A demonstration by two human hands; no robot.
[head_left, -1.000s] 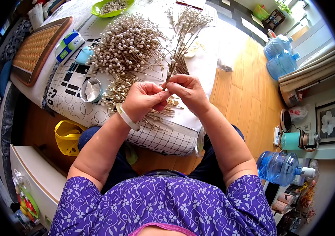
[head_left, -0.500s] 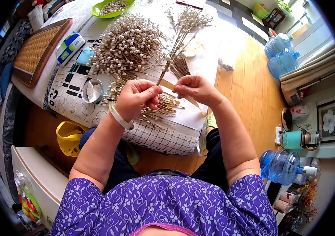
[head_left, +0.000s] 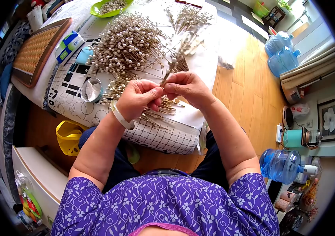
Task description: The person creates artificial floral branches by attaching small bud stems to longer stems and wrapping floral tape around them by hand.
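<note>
My left hand [head_left: 138,96], with a pale bangle at the wrist, pinches the lower end of a thin brown stem. The top of this dried spray [head_left: 172,65] is smeared by motion. Fingers closed, my right hand [head_left: 187,88] pinches the same stem just above and beside the left fingertips. No brown strip shows now; the fingers may hide it. Beyond my hands lies a large heap of stems with white bead-like heads [head_left: 128,47]. More cut stems [head_left: 161,110] lie under my wrists. Another group of white-headed sprays [head_left: 191,17] rests at the far end of the table.
A green bowl [head_left: 93,11] of white heads stands at the back. On the left are a small tub with white tissue [head_left: 92,90], a tissue pack [head_left: 70,45] and a woven mat [head_left: 43,49]. A yellow bag [head_left: 69,137] hangs below the table edge. Water bottles [head_left: 283,61] stand right.
My right hand has moved left to meet my left hand at the stem. The brown strip it held is out of sight. The spray has turned and blurred; my left hand has barely moved.
</note>
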